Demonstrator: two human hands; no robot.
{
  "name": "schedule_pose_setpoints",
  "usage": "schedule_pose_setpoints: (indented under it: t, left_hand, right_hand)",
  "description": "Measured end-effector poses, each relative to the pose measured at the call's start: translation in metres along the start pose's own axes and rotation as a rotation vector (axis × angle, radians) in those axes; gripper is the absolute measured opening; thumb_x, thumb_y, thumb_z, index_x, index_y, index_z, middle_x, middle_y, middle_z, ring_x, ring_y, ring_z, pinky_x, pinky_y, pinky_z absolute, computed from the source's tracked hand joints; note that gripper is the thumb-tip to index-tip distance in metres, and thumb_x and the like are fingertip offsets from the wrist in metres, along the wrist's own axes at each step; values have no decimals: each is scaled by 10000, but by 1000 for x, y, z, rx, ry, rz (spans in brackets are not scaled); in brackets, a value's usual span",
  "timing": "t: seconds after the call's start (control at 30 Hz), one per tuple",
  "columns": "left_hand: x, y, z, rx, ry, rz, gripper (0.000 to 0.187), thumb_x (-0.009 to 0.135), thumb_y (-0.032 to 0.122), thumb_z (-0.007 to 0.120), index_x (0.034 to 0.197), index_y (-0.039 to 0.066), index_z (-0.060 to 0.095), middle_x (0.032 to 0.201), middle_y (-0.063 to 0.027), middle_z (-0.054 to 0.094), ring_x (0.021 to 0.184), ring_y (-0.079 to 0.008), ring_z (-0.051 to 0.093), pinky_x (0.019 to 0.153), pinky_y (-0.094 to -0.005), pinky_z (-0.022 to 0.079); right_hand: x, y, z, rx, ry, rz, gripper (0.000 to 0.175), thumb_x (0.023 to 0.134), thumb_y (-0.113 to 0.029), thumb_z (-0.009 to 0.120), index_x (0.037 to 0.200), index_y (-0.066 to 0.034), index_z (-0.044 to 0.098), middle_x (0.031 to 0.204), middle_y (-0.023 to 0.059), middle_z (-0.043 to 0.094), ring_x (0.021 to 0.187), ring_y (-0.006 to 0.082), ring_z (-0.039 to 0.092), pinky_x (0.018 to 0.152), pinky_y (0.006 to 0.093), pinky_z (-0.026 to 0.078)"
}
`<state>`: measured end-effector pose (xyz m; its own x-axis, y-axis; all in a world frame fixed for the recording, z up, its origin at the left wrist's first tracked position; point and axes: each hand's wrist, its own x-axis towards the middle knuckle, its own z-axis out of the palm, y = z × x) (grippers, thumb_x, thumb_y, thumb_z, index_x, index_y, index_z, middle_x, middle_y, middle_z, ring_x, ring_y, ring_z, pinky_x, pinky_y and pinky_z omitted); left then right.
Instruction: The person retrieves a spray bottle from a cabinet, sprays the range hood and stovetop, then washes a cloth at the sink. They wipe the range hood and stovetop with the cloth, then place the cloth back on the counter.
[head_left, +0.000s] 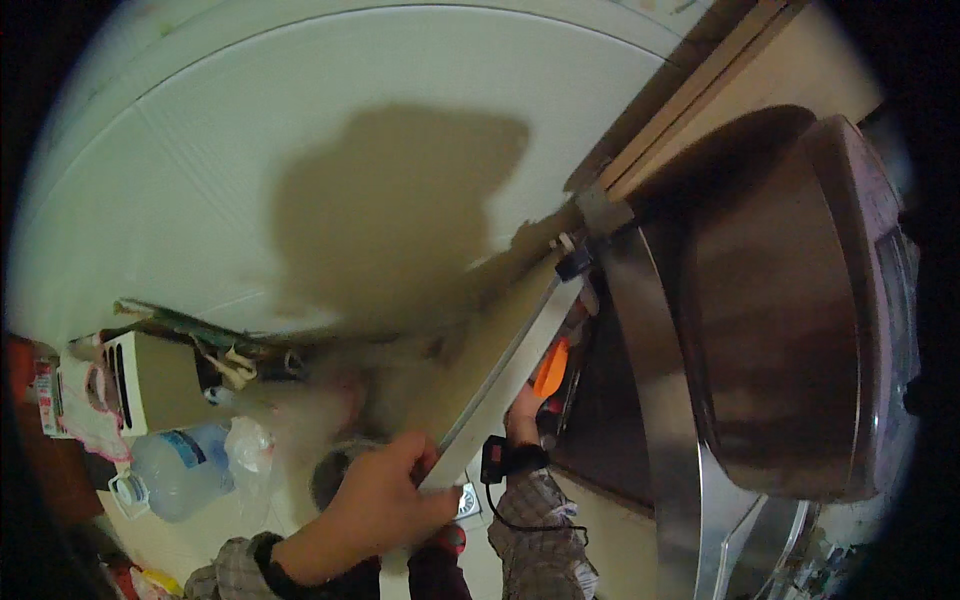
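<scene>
My left hand (375, 502) grips the near end of a long pale panel (517, 367), possibly an open cabinet door seen edge-on, with the thumb on one side and the fingers on the other. To the right of this panel, my right hand (525, 412) reaches into the dark opening (607, 420). An orange object (553, 367) is right at its fingertips; whether the hand grips it cannot be made out. The panel's edge partly hides the fingers. A black device on a strap (514, 459) with a cable sits at my right wrist.
On the right stands a large dark glossy body (772, 315) beside a metal strip (660, 360). A large plastic water bottle (180, 469), a clear plastic bag (251, 454) and a beige box (161, 382) sit at the left. A floor drain (467, 501) lies below the panel.
</scene>
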<state>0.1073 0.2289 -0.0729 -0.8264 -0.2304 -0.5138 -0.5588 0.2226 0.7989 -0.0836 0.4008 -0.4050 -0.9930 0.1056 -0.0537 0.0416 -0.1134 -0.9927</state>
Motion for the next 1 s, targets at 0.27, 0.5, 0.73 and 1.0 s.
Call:
schedule_pose_setpoints:
  t: [0.27, 0.5, 0.73, 1.0]
  left_hand:
    - [4, -4, -20, 4, -299, 51, 320, 850, 87, 602, 1131, 83, 449, 830, -24, 333, 713, -110, 381, 635, -296, 205]
    - [-1, -6, -8, -343, -200, 160, 138, 849, 46, 584, 928, 80, 475, 739, -31, 367, 645, -136, 374, 702, -243, 259]
    - [-2, 2, -7, -145, -88, -42, 282, 675, 157, 749, 765, 33, 513, 672, -27, 575, 618, -69, 520, 539, -250, 437]
    - [1, -7, -3, -123, -98, 227, 194, 731, 64, 655, 799, 60, 473, 713, -22, 379, 612, -122, 348, 558, -281, 306]
  right_hand:
    - [71, 48, 14, -404, 123, -4, 738, 730, -105, 743, 1341, -16, 339, 1312, 87, 437, 1181, 195, 427, 988, 318, 348]
    - [78, 63, -2, -354, 24, 167, 728, 750, -118, 722, 1352, -37, 320, 1323, 88, 420, 1181, 210, 423, 973, 340, 360]
    - [78, 37, -13, -285, -18, 222, 719, 770, -130, 701, 1363, -57, 300, 1333, 89, 403, 1182, 225, 418, 959, 362, 372]
    - [100, 40, -28, -222, -34, 255, 708, 794, -144, 677, 1376, -81, 278, 1346, 90, 384, 1182, 242, 413, 942, 387, 386]
